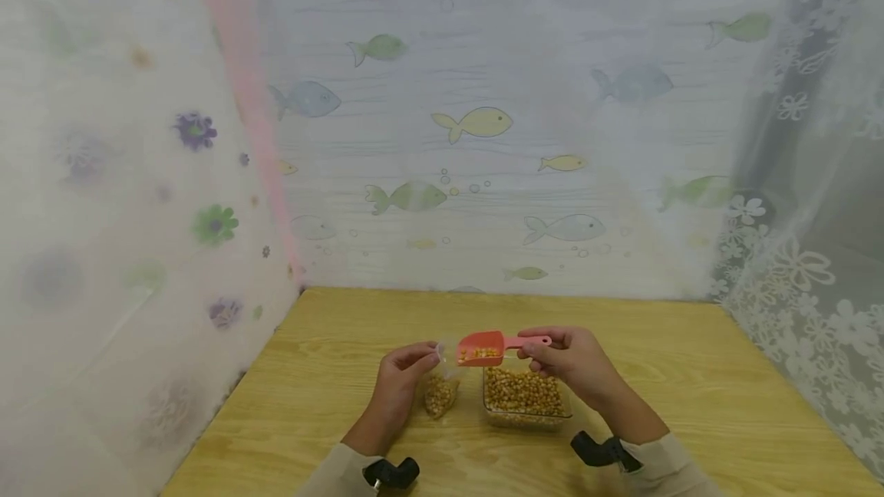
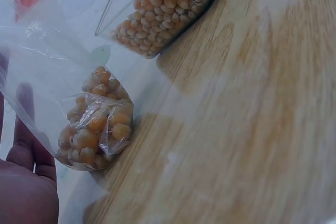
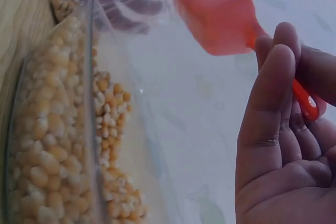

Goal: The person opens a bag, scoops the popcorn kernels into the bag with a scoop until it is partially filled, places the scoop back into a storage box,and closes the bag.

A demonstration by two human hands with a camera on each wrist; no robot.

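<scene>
My right hand (image 1: 576, 363) pinches the handle of a red scoop (image 1: 482, 349) that holds some corn kernels. The scoop is level, its front lip at the mouth of a clear plastic bag (image 2: 58, 72). With thumb and fingers, my left hand (image 1: 399, 384) pinches the bag near its top edge. Corn kernels (image 2: 97, 124) fill the lower part of the bag, which hangs close over the table. Just right of it stands a clear rectangular container (image 1: 525, 422) of corn kernels, partly below the scoop and my right hand.
A wood-grain table (image 1: 331, 343) lies under everything. Behind it hangs a pale curtain (image 1: 483, 175) printed with fish, and a flowered curtain (image 1: 124, 251) borders the left side. Black wrist mounts (image 1: 391, 474) sit on both forearms.
</scene>
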